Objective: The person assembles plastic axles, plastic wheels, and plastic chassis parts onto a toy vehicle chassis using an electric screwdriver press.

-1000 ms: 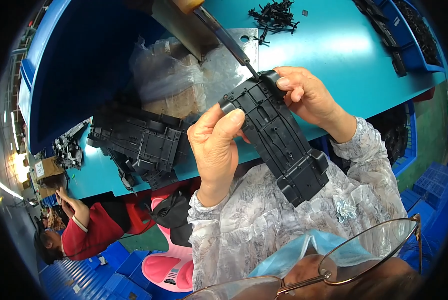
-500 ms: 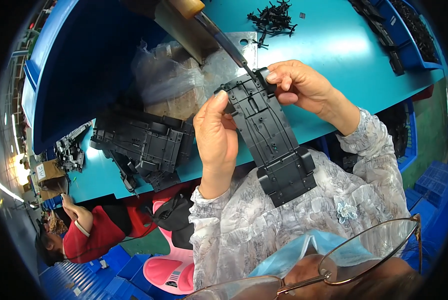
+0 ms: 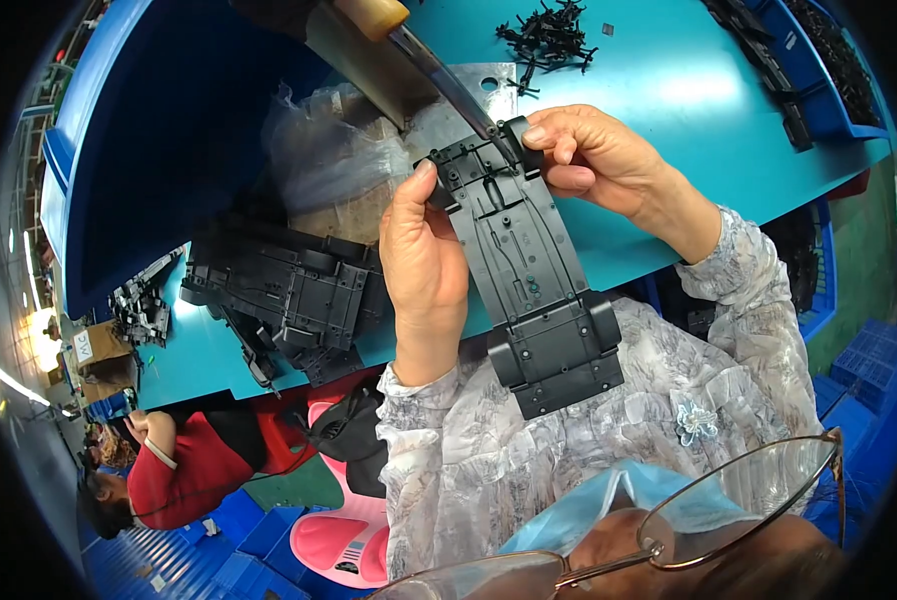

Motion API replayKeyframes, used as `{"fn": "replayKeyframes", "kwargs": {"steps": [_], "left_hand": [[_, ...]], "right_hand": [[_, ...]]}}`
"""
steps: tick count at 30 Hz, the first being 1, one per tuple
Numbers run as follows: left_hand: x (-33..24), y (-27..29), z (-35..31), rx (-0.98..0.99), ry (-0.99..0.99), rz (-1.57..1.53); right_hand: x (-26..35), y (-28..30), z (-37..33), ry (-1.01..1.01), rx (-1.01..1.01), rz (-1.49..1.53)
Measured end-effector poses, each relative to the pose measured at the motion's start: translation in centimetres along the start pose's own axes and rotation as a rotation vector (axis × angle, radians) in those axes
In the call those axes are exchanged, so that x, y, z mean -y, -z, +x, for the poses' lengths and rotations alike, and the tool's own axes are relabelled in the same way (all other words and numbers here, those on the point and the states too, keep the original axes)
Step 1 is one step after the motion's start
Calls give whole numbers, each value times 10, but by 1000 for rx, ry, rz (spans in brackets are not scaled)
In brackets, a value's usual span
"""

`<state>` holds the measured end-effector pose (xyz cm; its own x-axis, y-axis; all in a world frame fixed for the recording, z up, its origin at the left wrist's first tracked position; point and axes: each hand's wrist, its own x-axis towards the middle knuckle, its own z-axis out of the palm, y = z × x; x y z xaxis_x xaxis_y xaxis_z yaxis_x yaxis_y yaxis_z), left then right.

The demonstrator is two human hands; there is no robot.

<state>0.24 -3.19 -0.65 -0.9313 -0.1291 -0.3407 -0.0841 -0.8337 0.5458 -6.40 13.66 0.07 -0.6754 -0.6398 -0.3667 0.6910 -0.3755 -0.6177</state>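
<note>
A black plastic toy-car chassis (image 3: 529, 260) is held up between my two hands, its wheel end away from me and its other end near my chest. My left hand (image 3: 424, 260) grips the far left corner, thumb on top. My right hand (image 3: 594, 160) pinches the far right corner by its rounded wheel arch. Above that corner, the thin metal tip of a wooden-handled tool (image 3: 439, 80), which looks like a soldering iron or screwdriver, reaches down to the chassis. Whether the tip touches it I cannot tell.
Black chassis pieces (image 3: 289, 285) lie stacked at the left beside a large blue bin (image 3: 89, 170). A heap of small black parts (image 3: 549, 38) sits on the teal table (image 3: 659, 110). Blue trays (image 3: 829, 90) stand at right. Another person (image 3: 184, 465) sits at left.
The chassis has turned slightly, its near end swinging left. Both hands have shifted a little left and away from me with it, still gripping its far corners.
</note>
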Motion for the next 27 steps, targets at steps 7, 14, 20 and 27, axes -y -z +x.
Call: {"fn": "replayKeyframes", "kwargs": {"steps": [7, 14, 20, 27], "left_hand": [[-3, 3, 6, -15, 38, -37], [-4, 2, 5, 28, 78, -90], [-4, 1, 4, 18, 75, -89], [-3, 3, 4, -18, 19, -44]], "right_hand": [[3, -5, 0, 22, 25, -4], [3, -5, 1, 24, 17, -6], [2, -7, -1, 30, -10, -2], [2, -7, -2, 33, 17, 31]]}}
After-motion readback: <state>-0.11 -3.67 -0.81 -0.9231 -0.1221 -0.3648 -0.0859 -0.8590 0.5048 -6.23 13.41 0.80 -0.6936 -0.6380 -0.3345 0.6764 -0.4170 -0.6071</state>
